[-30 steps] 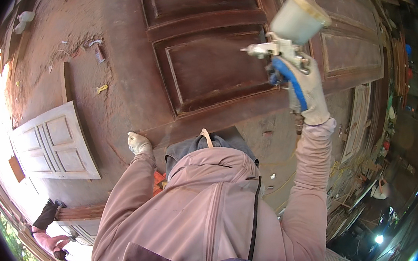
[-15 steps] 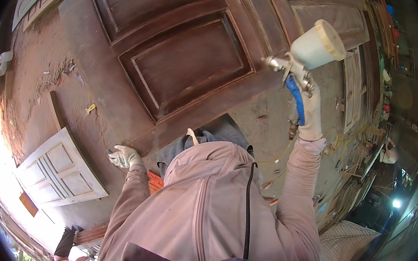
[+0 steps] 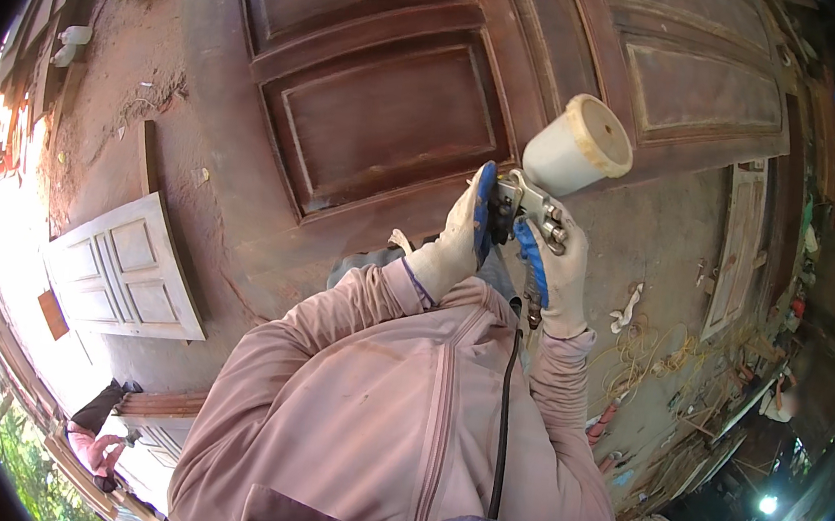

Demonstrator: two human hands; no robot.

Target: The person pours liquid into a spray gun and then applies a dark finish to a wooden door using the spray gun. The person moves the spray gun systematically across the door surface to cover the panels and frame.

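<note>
The right hand [image 3: 563, 278] is clamped on the spray gun [image 3: 536, 204] from below, presumably so that the fist bears the weight of the pale cup [image 3: 566, 154] on top. The gun shows by the near edge of the brown panelled door [image 3: 391, 122]. The left hand [image 3: 454, 236] meets the gun's front, perhaps steadying it (whether its fingers close on anything, one cannot tell). A whitish panelled door [image 3: 125, 268] is well apart, beyond the brown door's left edge.
</note>
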